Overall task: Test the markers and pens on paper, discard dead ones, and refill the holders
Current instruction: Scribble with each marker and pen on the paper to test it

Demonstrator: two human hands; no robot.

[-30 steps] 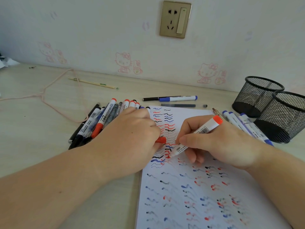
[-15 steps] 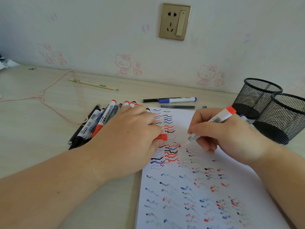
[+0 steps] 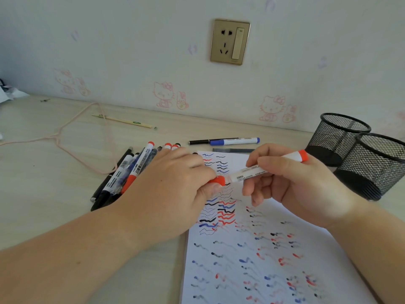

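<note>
My right hand (image 3: 300,187) grips a white marker with a red end (image 3: 252,172) above the paper (image 3: 252,270), held nearly level. My left hand (image 3: 173,194) pinches its red cap (image 3: 218,180), which meets the marker's tip. The sheet is covered in red, blue and black squiggles. A pile of markers and pens (image 3: 129,172) lies left of the paper, partly under my left hand. Two black mesh holders (image 3: 341,137) (image 3: 377,165) stand at the right.
A blue-capped marker (image 3: 234,141) and a black pen (image 3: 210,141) lie beyond the paper, with a grey pen (image 3: 232,150) behind my right hand. A pink cord (image 3: 72,137) and a wooden stick (image 3: 122,121) lie at the back left. The wall is close behind.
My right hand lifted the marker off the paper and brought its tip to the red cap in my left hand. The view tilted slightly.
</note>
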